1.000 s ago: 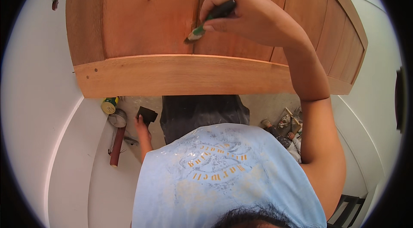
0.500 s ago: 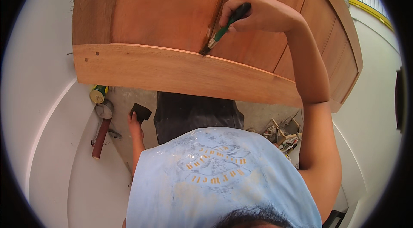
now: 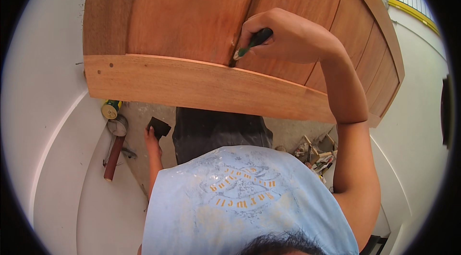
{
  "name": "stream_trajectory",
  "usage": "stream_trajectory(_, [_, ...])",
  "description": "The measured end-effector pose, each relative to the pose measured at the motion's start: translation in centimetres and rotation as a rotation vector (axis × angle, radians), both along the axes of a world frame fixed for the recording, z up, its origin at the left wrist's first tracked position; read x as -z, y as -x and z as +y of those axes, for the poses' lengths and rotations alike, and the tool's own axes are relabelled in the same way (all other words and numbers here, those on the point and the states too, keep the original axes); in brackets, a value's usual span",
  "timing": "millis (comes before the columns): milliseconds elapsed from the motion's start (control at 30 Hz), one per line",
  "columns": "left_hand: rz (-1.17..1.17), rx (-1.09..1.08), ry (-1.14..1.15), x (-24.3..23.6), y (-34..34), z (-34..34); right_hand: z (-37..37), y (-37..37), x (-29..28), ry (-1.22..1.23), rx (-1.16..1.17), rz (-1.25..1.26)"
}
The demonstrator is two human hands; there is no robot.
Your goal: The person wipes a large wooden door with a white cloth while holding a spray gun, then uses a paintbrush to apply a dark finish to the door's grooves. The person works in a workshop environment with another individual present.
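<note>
My right hand [image 3: 283,36] is closed around a paintbrush [image 3: 259,37] with a black and green handle. The bristles point toward me, down into the corner where a dark groove meets the bottom rail of a reddish-brown wooden panelled door [image 3: 192,10]. My fingers hide part of the handle, and the bristle tips are hard to make out in the dark groove. Low on the left, my left hand [image 3: 152,140] grips a dark, flat, squarish piece [image 3: 158,128] by its edge, apart from the door.
Below the door's left end are a yellow-green can [image 3: 111,109], a round greyish container [image 3: 117,125] and a reddish-brown cylinder [image 3: 114,159]. A pile of wood scraps and tools [image 3: 317,154] lies on the floor at right. White walls [image 3: 53,87] flank both sides.
My right hand has come nearer to me with the paintbrush, whose handle now sits lower over the groove. The left hand keeps its hold on the dark piece.
</note>
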State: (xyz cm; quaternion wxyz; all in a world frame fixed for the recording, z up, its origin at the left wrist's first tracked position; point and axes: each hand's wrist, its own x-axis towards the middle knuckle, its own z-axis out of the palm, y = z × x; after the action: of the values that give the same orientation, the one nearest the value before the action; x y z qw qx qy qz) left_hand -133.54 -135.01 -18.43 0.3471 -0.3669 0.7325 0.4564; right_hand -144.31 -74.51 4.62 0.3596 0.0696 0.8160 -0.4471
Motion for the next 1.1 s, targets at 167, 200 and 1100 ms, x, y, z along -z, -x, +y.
stream_trajectory(167, [-0.016, -0.001, -0.026, 0.1, 0.3, -0.2, -1.9, -0.6, -0.8, 0.008, -0.202, 0.147])
stream_trajectory(200, [-0.015, 0.002, -0.016, -0.1, 0.4, 0.0, -2.3, -1.0, -1.0, 0.011, -0.248, 0.189])
stream_trajectory(1100, [0.045, 0.089, 0.041, 0.1, 0.5, 0.6, -1.5, 0.7, -2.5, -0.155, 0.174, -0.009])
